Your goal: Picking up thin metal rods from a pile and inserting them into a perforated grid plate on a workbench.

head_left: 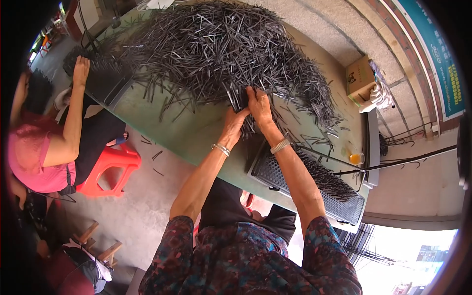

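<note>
A wide heap of thin dark strips [221, 49] covers the far part of the green table. At the heap's near edge my two hands meet, with a bunch of dark strips [236, 97] between them. My left hand [234, 123] is closed round the lower part of the bunch, its thumb toward the other hand. My right hand [259, 104] is pressed against the bunch from the right, fingers curled; part of its grip is hidden. Beside my right forearm lies a dark perforated tray [344, 209], with many strips standing upright along it.
On the left, a co-worker [42, 152] in pink sits by a red plastic stool [115, 167], one hand over another dark tray [110, 91]. A cardboard box [360, 78] stands at the right wall, with pale gloves [377, 98] beside it. A cup of orange liquid [357, 159] stands nearer.
</note>
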`<action>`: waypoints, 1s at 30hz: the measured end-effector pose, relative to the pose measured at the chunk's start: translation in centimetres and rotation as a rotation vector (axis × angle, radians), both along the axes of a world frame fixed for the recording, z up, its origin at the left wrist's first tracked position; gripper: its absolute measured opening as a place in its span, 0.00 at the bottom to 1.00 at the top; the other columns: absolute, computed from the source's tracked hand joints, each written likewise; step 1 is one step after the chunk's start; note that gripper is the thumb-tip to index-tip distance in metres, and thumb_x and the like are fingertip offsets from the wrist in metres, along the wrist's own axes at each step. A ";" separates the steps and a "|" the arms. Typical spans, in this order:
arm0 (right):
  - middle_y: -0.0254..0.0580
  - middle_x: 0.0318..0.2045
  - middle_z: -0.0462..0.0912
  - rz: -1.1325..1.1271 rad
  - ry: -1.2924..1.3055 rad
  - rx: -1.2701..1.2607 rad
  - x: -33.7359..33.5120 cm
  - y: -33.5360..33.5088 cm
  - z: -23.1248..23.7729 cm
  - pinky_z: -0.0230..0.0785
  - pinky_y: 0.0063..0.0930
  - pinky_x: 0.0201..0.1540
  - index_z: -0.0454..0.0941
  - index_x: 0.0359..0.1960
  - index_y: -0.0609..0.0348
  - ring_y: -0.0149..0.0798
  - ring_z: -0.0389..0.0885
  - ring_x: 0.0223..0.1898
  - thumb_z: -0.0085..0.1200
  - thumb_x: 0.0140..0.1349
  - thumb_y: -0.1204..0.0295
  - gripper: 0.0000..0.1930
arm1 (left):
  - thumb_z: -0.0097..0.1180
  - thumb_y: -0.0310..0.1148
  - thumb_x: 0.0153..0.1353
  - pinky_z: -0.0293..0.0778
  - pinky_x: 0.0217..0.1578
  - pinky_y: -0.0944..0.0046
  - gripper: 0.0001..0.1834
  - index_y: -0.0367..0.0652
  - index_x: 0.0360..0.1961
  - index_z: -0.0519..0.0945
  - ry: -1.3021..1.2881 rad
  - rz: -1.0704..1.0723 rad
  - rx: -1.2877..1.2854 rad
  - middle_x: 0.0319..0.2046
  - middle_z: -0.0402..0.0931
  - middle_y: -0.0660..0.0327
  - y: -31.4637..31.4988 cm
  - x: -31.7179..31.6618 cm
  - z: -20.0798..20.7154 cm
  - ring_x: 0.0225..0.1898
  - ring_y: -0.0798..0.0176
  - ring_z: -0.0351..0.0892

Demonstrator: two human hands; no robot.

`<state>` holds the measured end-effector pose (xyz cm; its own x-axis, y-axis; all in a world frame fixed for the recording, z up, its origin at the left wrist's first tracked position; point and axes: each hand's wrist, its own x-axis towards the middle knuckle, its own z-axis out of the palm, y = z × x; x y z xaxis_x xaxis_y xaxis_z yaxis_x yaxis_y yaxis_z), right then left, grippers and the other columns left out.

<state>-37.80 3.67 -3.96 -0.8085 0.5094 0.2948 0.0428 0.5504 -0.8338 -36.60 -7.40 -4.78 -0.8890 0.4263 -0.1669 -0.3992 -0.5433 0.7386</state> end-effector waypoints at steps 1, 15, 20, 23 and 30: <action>0.58 0.19 0.76 0.020 -0.038 -0.044 0.2 -0.3 0.3 0.66 0.41 0.30 0.76 0.31 0.71 0.50 0.76 0.22 0.48 0.68 0.55 0.24 | 0.63 0.28 0.53 0.75 0.41 0.65 0.16 0.36 0.44 0.80 0.005 -0.045 -0.007 0.40 0.81 0.62 -0.3 0.0 0.0 0.39 0.67 0.80; 0.38 0.43 0.83 0.205 0.090 -0.762 4.1 -5.6 5.8 0.66 0.24 0.52 0.76 0.53 0.65 0.28 0.76 0.44 0.48 0.68 0.50 0.28 | 0.65 0.33 0.52 0.73 0.40 0.61 0.20 0.38 0.44 0.73 0.600 0.188 -0.505 0.35 0.79 0.57 -2.1 1.4 -1.9 0.36 0.63 0.78; 0.34 0.37 0.82 0.242 0.074 -0.663 4.5 -6.7 6.6 0.66 0.21 0.48 0.78 0.45 0.62 0.25 0.74 0.41 0.51 0.69 0.58 0.18 | 0.65 0.33 0.52 0.73 0.40 0.62 0.19 0.39 0.42 0.73 0.552 0.104 -0.447 0.33 0.78 0.58 -2.6 0.9 -2.9 0.35 0.64 0.77; 0.33 0.35 0.80 0.284 0.078 -0.604 5.0 -6.1 5.8 0.66 0.19 0.45 0.77 0.40 0.61 0.24 0.73 0.39 0.51 0.69 0.65 0.11 | 0.65 0.35 0.53 0.73 0.39 0.63 0.19 0.39 0.42 0.73 0.538 0.111 -0.390 0.31 0.78 0.58 -2.5 2.0 -2.1 0.34 0.64 0.77; 0.35 0.36 0.80 0.211 0.147 -0.531 6.4 -6.6 6.9 0.68 0.20 0.43 0.76 0.48 0.63 0.25 0.74 0.38 0.45 0.72 0.62 0.16 | 0.66 0.35 0.52 0.73 0.40 0.63 0.25 0.39 0.49 0.73 0.608 0.065 -0.521 0.36 0.80 0.56 -3.2 2.0 -0.9 0.38 0.63 0.78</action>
<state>-31.39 -2.98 2.96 -0.8782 0.4508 0.1599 -0.1590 0.0400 -0.9865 -34.61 -10.59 -5.66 -0.9085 0.3716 0.1913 0.1753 -0.0768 0.9815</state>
